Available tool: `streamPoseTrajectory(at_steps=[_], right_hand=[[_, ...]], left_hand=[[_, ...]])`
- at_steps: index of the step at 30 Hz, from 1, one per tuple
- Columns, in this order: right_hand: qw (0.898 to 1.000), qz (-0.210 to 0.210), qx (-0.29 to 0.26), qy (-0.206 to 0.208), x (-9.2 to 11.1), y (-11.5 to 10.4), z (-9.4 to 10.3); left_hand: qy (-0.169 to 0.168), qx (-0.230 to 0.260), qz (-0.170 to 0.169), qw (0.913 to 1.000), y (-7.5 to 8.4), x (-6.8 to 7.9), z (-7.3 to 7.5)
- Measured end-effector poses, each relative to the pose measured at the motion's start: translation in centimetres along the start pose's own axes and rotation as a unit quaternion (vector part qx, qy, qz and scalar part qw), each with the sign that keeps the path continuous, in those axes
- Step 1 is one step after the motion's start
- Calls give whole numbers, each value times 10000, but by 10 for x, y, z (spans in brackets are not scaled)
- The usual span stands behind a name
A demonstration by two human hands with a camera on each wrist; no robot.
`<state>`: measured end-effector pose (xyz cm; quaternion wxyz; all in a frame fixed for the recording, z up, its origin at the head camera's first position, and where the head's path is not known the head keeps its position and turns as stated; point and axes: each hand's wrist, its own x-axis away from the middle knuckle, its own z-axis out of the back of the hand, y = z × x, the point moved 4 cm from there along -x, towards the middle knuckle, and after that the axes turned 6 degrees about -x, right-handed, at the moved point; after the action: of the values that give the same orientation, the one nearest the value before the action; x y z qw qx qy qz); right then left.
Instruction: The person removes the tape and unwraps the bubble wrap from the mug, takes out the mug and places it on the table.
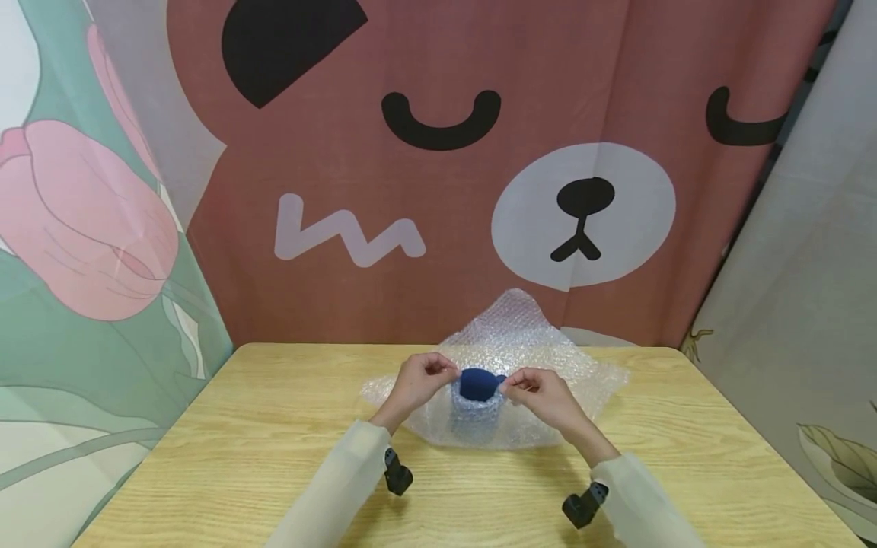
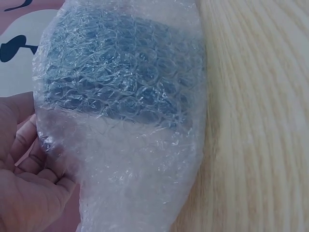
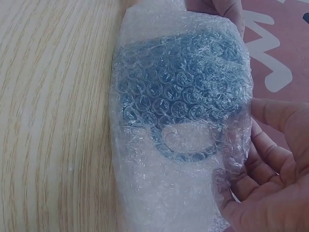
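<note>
A dark blue mug (image 1: 477, 384) stands upright on the table, with bubble wrap (image 1: 473, 418) folded up over its near side. Its handle shows through the wrap in the right wrist view, on the right. My left hand (image 1: 423, 383) pinches the upper edge of the wrap at the mug's left rim. On the other side, my right hand (image 1: 541, 394) pinches the wrap's edge by the rim near the handle. The clear sheet (image 3: 178, 82) covers the mug's near wall, and the mug's inside shows from above in the head view.
The rest of the bubble wrap sheet spreads behind the mug, one corner (image 1: 515, 304) rising against the curtain (image 1: 329, 304) at the table's back edge. Wood-grain table (image 1: 274, 411) lies to both sides. Black wrist cameras (image 1: 397, 473) hang below the sleeves.
</note>
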<state>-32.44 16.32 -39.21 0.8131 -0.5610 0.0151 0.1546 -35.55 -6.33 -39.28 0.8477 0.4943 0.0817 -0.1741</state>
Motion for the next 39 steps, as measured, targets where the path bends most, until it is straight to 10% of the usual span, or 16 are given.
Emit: streamPoseTrajectory(at_steps=[21, 39], right_hand=[[9979, -15, -625, -175, 5, 0, 4], [9935, 791, -394, -723, 8, -5, 3]], left_hand=[[59, 207, 96, 9997, 1, 4, 8], [-712, 5, -246, 9972, 7, 7, 9]])
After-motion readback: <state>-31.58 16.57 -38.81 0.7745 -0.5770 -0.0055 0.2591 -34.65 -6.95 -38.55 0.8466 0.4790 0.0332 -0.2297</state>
